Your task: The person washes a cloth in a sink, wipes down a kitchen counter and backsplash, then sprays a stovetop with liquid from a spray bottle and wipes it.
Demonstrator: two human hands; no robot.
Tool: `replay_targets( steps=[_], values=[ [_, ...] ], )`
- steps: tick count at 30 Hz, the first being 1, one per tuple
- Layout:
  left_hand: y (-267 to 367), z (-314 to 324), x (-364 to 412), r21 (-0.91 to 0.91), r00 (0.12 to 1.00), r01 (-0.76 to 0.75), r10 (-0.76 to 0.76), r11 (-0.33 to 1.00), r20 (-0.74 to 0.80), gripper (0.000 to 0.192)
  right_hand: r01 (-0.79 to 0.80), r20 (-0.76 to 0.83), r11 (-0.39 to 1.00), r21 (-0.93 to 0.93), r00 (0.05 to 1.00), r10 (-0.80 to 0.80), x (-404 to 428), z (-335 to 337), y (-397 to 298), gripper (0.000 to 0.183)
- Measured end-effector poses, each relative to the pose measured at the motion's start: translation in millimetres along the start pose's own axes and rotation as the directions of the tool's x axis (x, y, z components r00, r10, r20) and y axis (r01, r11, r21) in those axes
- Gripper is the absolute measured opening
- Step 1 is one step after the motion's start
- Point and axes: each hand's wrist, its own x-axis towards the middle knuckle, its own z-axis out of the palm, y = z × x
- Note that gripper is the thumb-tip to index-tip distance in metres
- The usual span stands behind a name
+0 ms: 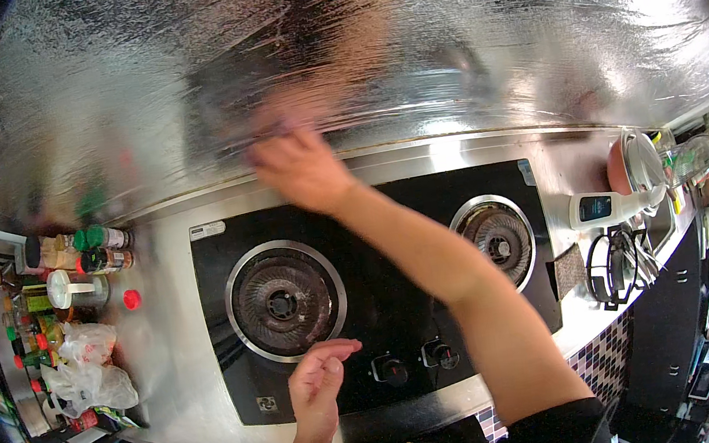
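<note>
My right hand (pixel 305 168) reaches across the black two-burner gas hob (pixel 389 230) and lies against the foil-like metallic backsplash (pixel 441 64), above the left burner (pixel 283 302). It is blurred, so I cannot tell whether something is under its fingers. My left hand (pixel 321 381) is held over the front edge of the hob, just below the left burner, with its fingers bent and nothing in it. Right of it are two control knobs (pixel 391 371). The right burner (pixel 500 247) lies partly behind my right arm. Neither burner has a pan support on it.
Spice jars (pixel 105 237), a lidded pitcher (pixel 80 288) and plastic bags (pixel 92 380) crowd the left side, near a red cap (pixel 132 299). On the right are a white spray bottle (pixel 598 208), stacked black pan supports (pixel 619 268), a brown cloth or pad (pixel 569 269) and a pink pot (pixel 618 166).
</note>
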Motion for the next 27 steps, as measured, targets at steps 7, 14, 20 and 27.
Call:
replay_targets(
  steps=[7, 14, 20, 27],
  values=[
    [-11, 21, 2, -0.033, 0.992, 0.008, -0.004, 0.999, 0.124, 0.019, -0.344, -0.067, 0.906, -0.245, 0.939, 0.338, -189, -113, 157, 0.006],
    [-4, 25, -9, -0.059, 0.997, -0.004, 0.008, 0.998, 0.08, 0.023, -0.95, -0.312, 0.245, 0.192, 0.178, 0.933, -229, -84, 166, 0.029],
    [4, -2, -20, -0.128, 0.992, -0.101, 0.11, 0.987, 0.064, 0.02, -0.749, -0.242, 0.62, 0.233, 0.573, 0.783, -47, -12, -11, 0.04],
    [13, -36, -37, -0.134, 0.986, -0.167, 0.163, 0.977, -0.046, 0.02, -0.357, 0.067, 0.847, 0.394, 0.93, 0.36, 98, 67, -147, 0.045]
  ],
)
